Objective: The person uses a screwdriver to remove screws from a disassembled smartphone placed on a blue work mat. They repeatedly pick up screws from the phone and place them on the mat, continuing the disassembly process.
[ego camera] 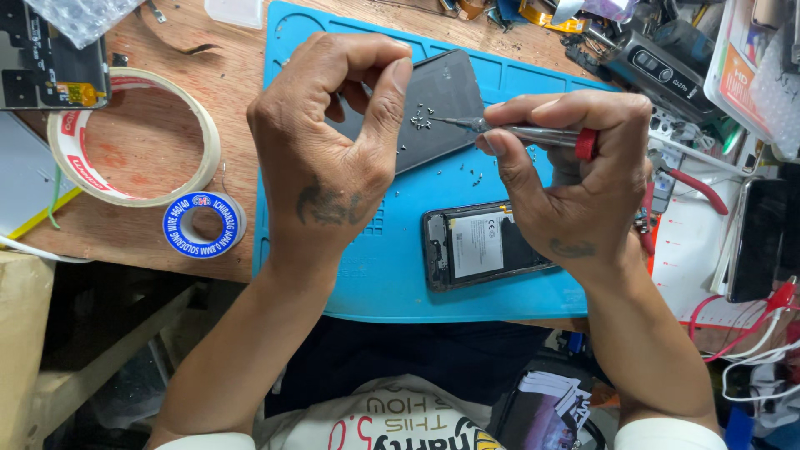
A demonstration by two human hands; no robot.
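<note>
Right hand [567, 179] pinches screwdriver [521, 133], shaft lying level, tip pointing frame-left at tiny screws [421, 119]; left hand [329, 150], fingers curled, thumb beside them.

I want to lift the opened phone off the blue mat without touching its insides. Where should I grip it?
Probably by its long edges, pinched from above at the left end. The phone lies flat with its battery and boards facing up, so the rim is the only safe part. The right hand covers its right end, while the left end is uncovered on the mat.
</note>
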